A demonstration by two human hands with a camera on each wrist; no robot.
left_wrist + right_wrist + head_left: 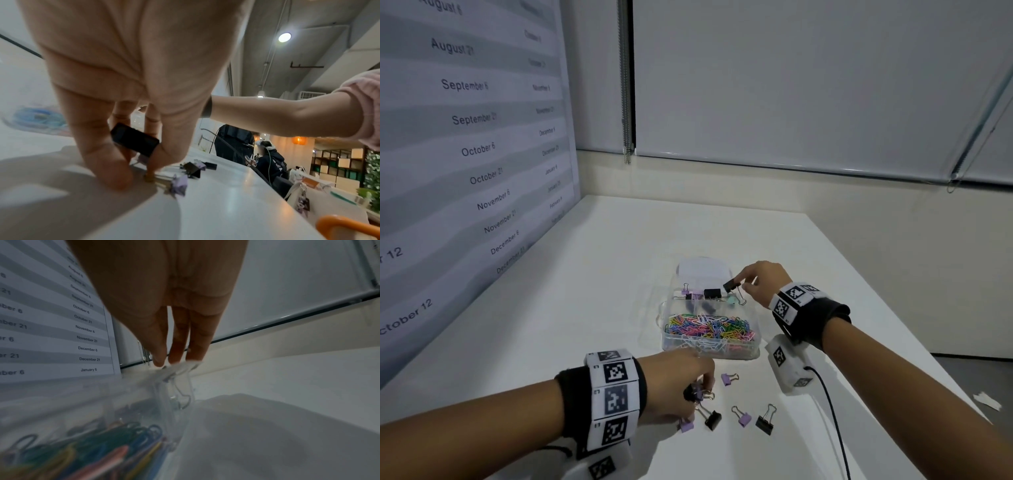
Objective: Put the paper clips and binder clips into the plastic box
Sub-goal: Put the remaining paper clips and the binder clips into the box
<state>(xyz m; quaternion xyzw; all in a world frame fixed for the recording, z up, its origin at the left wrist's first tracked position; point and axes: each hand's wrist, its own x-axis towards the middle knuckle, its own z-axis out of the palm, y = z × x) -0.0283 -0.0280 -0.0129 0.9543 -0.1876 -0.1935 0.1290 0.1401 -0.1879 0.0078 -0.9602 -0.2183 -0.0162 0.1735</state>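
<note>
A white table (592,274) carries a clear plastic box (755,346) of coloured paper clips; in front of it, on the tabletop, lie loose binder clips: a purple one (727,379), another purple (743,418), two black (713,420) (764,425)

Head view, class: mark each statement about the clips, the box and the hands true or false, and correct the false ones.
1. The right hand pinches a black binder clip over the plastic box. True.
2. The paper clips lie scattered on the table. False: they fill the box's near compartment.
3. The left hand grips binder clips near the table. True.
4. No binder clips remain on the table. False: a purple binder clip and others lie there.
</note>
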